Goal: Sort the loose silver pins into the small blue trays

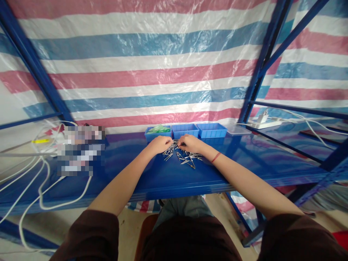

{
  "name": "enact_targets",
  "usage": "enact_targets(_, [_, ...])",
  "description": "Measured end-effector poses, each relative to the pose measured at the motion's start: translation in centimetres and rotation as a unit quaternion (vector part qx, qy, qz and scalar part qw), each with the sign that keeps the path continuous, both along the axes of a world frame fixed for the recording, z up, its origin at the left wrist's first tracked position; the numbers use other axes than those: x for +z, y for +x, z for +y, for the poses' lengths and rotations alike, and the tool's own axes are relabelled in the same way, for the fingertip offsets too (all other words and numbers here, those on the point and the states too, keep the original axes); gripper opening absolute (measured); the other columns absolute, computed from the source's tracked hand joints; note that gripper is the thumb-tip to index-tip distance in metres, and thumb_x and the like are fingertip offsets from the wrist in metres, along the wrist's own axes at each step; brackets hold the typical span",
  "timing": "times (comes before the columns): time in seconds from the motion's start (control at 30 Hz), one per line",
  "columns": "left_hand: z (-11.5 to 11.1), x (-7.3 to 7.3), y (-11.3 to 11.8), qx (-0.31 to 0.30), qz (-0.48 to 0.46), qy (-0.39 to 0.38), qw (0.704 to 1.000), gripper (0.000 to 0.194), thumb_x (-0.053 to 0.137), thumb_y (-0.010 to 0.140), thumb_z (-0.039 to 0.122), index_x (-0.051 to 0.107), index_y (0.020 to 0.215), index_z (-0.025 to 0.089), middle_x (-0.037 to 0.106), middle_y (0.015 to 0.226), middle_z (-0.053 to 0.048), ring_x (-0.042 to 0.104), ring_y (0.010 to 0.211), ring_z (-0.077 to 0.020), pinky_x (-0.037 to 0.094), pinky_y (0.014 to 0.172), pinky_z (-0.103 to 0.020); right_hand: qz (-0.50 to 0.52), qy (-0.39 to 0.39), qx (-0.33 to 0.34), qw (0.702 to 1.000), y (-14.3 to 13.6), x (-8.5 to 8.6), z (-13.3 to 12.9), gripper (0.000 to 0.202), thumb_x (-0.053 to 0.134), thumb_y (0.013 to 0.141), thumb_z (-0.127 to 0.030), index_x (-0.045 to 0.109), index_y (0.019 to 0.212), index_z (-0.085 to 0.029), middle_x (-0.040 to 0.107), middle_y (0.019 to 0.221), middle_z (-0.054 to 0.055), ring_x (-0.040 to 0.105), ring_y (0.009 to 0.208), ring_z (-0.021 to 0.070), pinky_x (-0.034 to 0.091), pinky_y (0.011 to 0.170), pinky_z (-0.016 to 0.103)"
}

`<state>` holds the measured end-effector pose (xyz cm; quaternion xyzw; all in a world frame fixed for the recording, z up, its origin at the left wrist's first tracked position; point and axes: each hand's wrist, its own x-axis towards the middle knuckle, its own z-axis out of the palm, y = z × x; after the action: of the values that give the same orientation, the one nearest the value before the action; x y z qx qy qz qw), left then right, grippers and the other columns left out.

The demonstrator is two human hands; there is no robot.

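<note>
A loose pile of thin silver metal pieces, which look like blind rivets (187, 158), is spread on the blue shelf top (174, 181). My left hand (161, 144) is at the pile's left side, its fingertips pinched together over the pieces. On the other side my right hand (191, 144) reaches in with curled fingers, close to the left one. What either pinch holds is too small and hidden to tell. Just behind the hands stand three blue bins: the left bin (148, 136) contains green plastic bags (159, 129), then come a middle bin (185, 131) and a right bin (212, 131).
A clear plastic lid (238, 129) lies right of the bins. Farther right is a white power strip (265, 124) with cables. White cables (45, 188) loop over the left side, near a blurred-out patch (81, 151). Blue metal posts (257, 78) and a striped sheet (152, 69) enclose the shelf.
</note>
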<state>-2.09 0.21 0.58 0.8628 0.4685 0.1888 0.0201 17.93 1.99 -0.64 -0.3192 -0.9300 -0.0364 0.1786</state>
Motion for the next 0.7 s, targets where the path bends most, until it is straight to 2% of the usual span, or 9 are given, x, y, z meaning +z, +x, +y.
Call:
enact_targets(0.33, [0.2, -0.7, 0.5, -0.048, -0.031, -0.041, 0.997, 0.026, 0.051, 0.079, 0.033, 0.069, 0.091, 0.019, 0.070, 0.083, -0.003, 0.061, 0.071, -0.0150, 0.040, 0.063, -0.023, -0.005, 0.034, -0.046, 0.998, -0.2, 0.6, -1.2, 0.020, 0.038, 0.088, -0.016, 0.057, 0.091, -0.016, 0.063, 0.086, 0.008, 0.055, 0.081, 0.0174, 0.034, 0.072, 0.026])
enact_targets(0.7, [-0.3, -0.5, 0.7, -0.050, -0.015, -0.048, 0.997, 0.026, 0.051, 0.079, 0.032, 0.069, 0.092, 0.018, 0.070, 0.082, -0.004, 0.062, 0.072, -0.0156, 0.041, 0.064, -0.023, -0.024, 0.012, -0.012, 1.000, 0.1, 0.2, -0.7, 0.015, 0.051, 0.080, -0.017, 0.065, 0.084, -0.019, 0.066, 0.085, 0.005, 0.058, 0.080, 0.0165, 0.036, 0.070, 0.024])
